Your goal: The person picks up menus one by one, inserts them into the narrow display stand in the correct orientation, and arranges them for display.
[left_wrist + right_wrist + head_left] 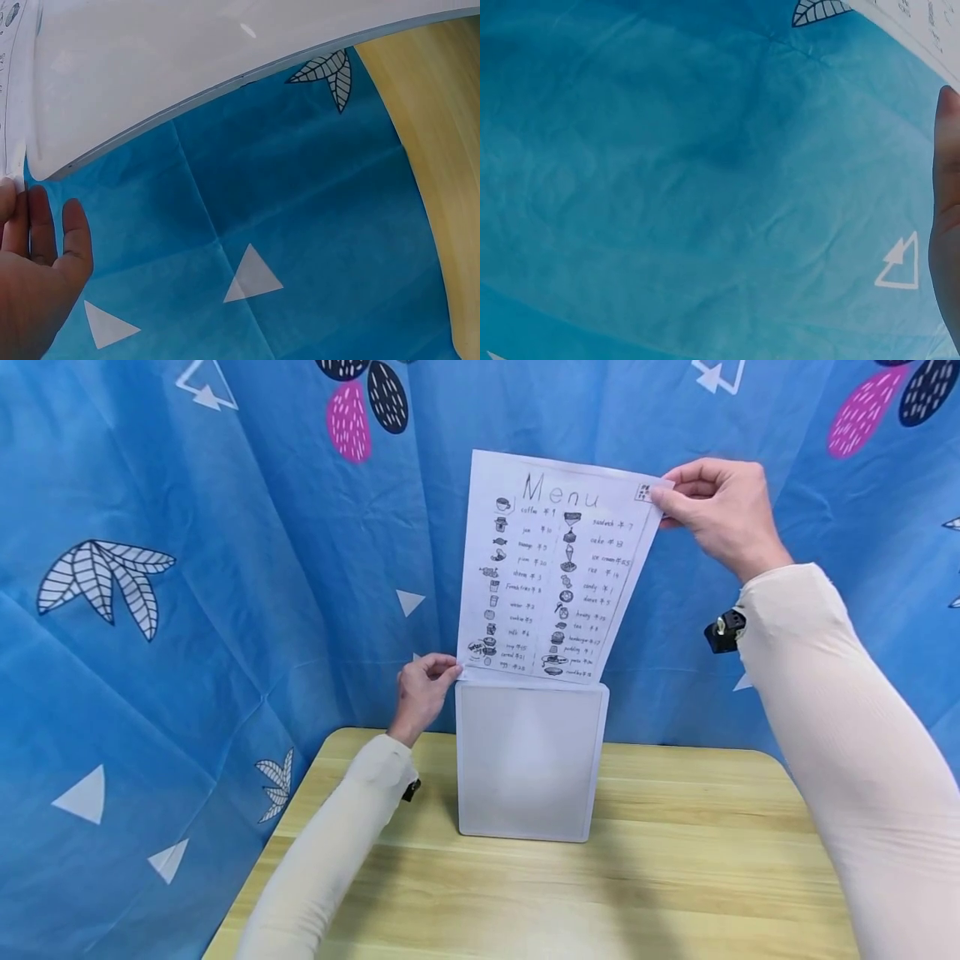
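Note:
A white paper menu (551, 568), covered in small drawings and handwritten prices, is held up in the head view. My right hand (723, 514) pinches its upper right corner between thumb and fingers. At the lower left corner, my left hand (424, 692) pinches the sheet by its edge. Directly below the paper stands a white framed board (528, 760), upright on the table, and the sheet's bottom edge meets the board's top edge. In the left wrist view the left hand (37, 262) is close beside the board's corner, its outer fingers spread off the paper.
The board stands on a light wood-grain table (690, 843) with rounded back corners. Behind and to the left hangs a blue patterned curtain (225, 610), close to the table's back edge.

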A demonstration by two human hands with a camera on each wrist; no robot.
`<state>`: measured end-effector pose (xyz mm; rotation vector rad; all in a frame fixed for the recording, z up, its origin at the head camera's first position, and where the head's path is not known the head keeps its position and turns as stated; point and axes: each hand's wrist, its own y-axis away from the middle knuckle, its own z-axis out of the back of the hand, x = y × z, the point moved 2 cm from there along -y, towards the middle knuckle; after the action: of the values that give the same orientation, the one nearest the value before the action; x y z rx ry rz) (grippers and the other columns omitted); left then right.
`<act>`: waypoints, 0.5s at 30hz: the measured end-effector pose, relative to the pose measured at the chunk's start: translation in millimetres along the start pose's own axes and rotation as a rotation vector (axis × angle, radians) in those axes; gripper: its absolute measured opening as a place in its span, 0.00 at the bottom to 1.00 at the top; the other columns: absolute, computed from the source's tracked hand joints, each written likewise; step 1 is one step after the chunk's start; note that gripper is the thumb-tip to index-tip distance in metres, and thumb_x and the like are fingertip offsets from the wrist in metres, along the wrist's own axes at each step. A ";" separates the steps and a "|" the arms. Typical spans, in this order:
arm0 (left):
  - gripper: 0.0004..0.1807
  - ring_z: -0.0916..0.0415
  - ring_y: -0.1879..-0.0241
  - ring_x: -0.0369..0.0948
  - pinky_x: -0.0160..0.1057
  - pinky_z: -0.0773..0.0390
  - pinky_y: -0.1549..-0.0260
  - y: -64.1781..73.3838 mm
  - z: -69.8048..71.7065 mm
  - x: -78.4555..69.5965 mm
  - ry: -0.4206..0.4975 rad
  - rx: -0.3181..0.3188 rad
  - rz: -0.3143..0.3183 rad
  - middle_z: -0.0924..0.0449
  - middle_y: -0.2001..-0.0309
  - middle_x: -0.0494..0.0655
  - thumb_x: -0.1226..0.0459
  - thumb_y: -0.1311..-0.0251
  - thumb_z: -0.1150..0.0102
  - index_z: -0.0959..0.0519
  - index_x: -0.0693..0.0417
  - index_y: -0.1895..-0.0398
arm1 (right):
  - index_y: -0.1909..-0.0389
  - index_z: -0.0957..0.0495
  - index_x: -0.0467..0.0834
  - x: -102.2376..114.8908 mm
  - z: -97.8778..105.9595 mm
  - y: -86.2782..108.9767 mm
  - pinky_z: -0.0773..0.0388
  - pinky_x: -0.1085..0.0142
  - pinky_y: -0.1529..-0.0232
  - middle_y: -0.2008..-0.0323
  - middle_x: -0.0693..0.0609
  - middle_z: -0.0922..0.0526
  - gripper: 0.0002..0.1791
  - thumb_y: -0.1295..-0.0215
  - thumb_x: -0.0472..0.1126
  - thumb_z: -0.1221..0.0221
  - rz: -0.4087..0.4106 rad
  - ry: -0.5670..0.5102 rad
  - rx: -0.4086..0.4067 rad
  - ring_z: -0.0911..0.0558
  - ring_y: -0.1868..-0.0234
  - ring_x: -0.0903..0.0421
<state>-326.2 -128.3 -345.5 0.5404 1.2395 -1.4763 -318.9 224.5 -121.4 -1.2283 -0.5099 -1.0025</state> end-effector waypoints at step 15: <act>0.08 0.20 0.56 0.47 0.45 0.18 0.55 -1.4 -4.5 1.6 0.011 0.000 0.009 0.15 0.59 0.54 0.64 0.36 0.33 0.15 0.59 0.57 | 0.61 0.13 0.38 -17.4 -6.7 -2.2 0.18 0.71 0.62 0.66 0.50 0.14 0.11 0.44 0.37 0.28 -0.048 -0.249 -0.091 0.14 0.64 0.56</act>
<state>-329.2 -125.1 -347.8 0.5542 1.2438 -1.4680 -330.6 224.3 -136.0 -1.4374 -0.6961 -0.9258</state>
